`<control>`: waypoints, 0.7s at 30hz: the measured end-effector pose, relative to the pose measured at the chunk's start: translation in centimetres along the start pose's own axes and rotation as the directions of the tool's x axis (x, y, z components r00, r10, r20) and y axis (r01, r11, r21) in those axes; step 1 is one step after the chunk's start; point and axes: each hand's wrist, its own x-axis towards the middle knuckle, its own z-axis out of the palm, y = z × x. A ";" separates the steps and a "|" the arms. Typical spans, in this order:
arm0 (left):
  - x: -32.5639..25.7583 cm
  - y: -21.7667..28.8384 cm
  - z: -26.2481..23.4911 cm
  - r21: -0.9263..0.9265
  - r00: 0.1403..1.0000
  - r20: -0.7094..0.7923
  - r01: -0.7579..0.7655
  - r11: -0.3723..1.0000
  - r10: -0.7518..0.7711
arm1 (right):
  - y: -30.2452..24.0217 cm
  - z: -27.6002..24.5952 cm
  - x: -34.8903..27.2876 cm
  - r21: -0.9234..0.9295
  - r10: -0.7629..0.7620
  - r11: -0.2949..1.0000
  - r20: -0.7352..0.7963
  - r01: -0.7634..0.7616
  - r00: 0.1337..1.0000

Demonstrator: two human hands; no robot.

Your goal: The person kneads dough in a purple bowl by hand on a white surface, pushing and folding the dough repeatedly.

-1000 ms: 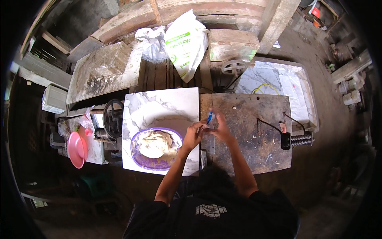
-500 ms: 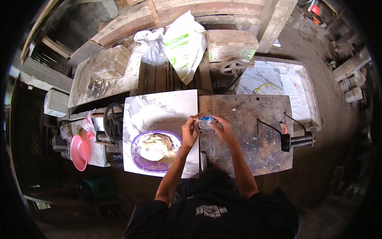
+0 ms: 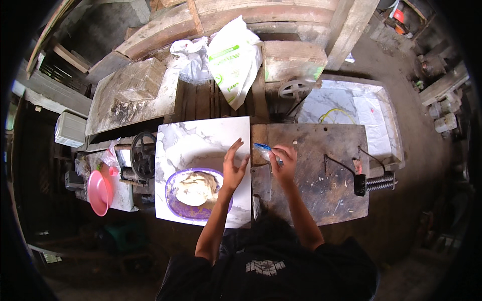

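A small clear plastic packet with a blue top [image 3: 262, 147] is pinched in my right hand [image 3: 284, 163], over the near-left part of the dark wooden board. My left hand [image 3: 234, 168] is held apart from it, fingers spread and nothing in them, above the right edge of the marble-patterned board [image 3: 201, 131]. Below and left of that hand stands an oval purple-rimmed basin [image 3: 172, 203]. A pale lump of dough [image 3: 195, 189] lies inside it, and my left forearm covers part of the rim.
The worn wooden board [image 3: 316, 175] carries a black metal clamp with a spring [image 3: 379, 183] at its right. White sacks [image 3: 235, 65] lie beyond the boards. Left are a black handwheel [image 3: 144, 155] and a pink basin [image 3: 100, 193]. A marble-patterned tray [image 3: 331, 100] stands far right.
My left hand has let go of the packet and moved left, its fingers opening. My right hand keeps the packet and has shifted slightly right and nearer.
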 end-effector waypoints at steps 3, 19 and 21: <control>-0.8 -0.6 -0.5 0.051 0.999 -0.051 0.018 0.999 -0.016 | 0.9 -0.2 -0.7 -0.124 -0.005 0.992 -0.050 -0.001 0.999; -2.7 -0.5 0.0 0.101 0.998 0.054 0.020 0.995 -0.025 | 2.7 5.1 -3.2 -0.276 0.028 0.961 0.149 0.014 0.989; -3.4 -0.3 -0.3 0.094 0.997 0.049 0.056 0.994 -0.061 | 2.5 5.3 -2.9 -0.311 0.052 0.950 0.118 -0.012 0.992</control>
